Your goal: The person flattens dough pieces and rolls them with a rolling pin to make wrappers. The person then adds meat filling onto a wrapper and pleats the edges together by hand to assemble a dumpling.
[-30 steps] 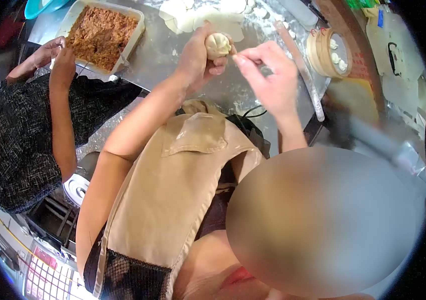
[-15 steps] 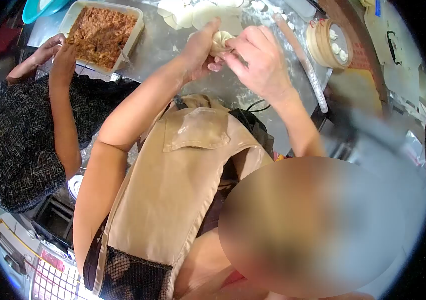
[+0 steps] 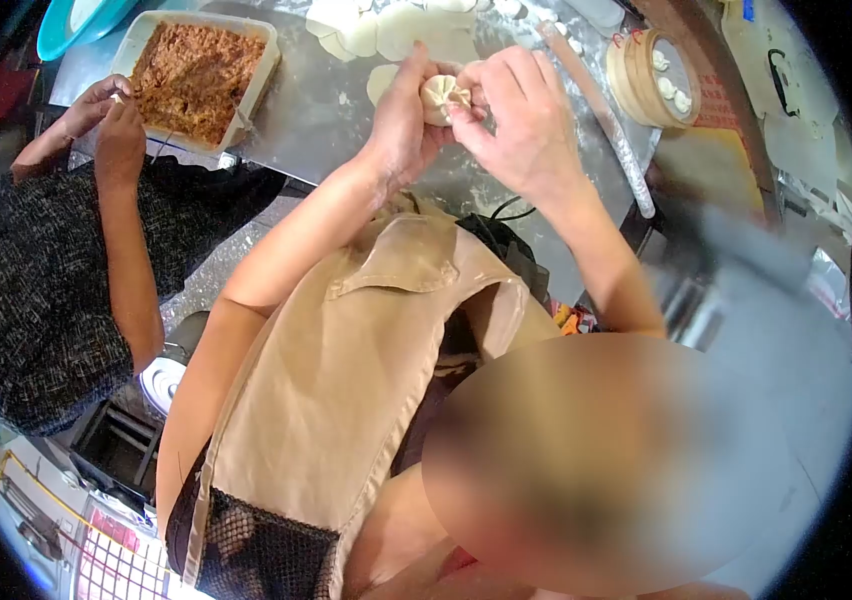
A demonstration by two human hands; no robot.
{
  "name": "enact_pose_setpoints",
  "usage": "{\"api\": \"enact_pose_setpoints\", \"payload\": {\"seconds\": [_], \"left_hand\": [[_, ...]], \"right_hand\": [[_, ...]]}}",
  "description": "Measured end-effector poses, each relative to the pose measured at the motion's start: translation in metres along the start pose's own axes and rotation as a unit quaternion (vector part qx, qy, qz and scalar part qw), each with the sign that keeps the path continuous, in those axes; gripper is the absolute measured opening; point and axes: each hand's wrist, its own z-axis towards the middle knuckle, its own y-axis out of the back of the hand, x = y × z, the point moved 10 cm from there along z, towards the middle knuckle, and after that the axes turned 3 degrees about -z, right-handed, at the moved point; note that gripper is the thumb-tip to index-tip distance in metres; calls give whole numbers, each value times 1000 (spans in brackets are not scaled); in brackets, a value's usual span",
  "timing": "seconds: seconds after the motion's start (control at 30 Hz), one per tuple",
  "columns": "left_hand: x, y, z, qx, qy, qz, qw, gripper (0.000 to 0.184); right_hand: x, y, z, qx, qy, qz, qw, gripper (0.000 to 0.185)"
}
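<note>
Down on the big metal table sit a tub of orange-brown mince and a long stick. A round steamer is near the stick. The left hand curls half shut, holding a small dough bun; the right hand pinches its folds, fingers almost closed.

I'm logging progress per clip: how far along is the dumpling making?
Shaped dumplings sit in the steamer basket, so those look done. In hand: a pleated bun, cradled by the left hand while the right hand pinches its top. Left: the flat dough rounds on the table and plenty of filling in the tub.
</note>
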Motion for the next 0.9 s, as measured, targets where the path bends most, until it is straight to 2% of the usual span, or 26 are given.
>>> {"api": "enact_pose_setpoints", "payload": {"seconds": [0.1,0.17,0.27,0.33,0.47,0.53,0.63,0.7,0.73,0.8,0.9], "left_hand": [[5,2,3,-9,10,17,1000,50],[8,5,6,-13,17,16,1000,50],[10,5,9,-9,31,40,999,48],[21,0,10,19,96,5,995,41],[18,6,16,31,147,21,988,42],[25,-1,15,92,175,-7,980,45],[29,1,13,73,182,32,980,48],[33,2,13,89,200,23,975,48],[35,2,12,103,217,15,971,48],[36,5,10,90,214,27,972,47],[41,9,5,83,225,35,970,45]], "right_hand": [[0,-2,-2,13,22,-29,999,17],[7,-7,-5,16,74,-41,996,16],[2,-11,-9,40,75,-38,996,13],[-6,-10,-10,53,64,-1,997,14],[-18,7,-6,72,15,64,995,19],[-20,0,-9,83,3,71,994,26],[-16,-10,-12,91,25,52,994,23],[-4,-14,-17,93,97,19,991,17],[-4,-16,-20,93,96,22,991,17],[5,-22,-24,109,161,-32,980,14],[13,-26,-28,102,193,-39,975,15]]}}
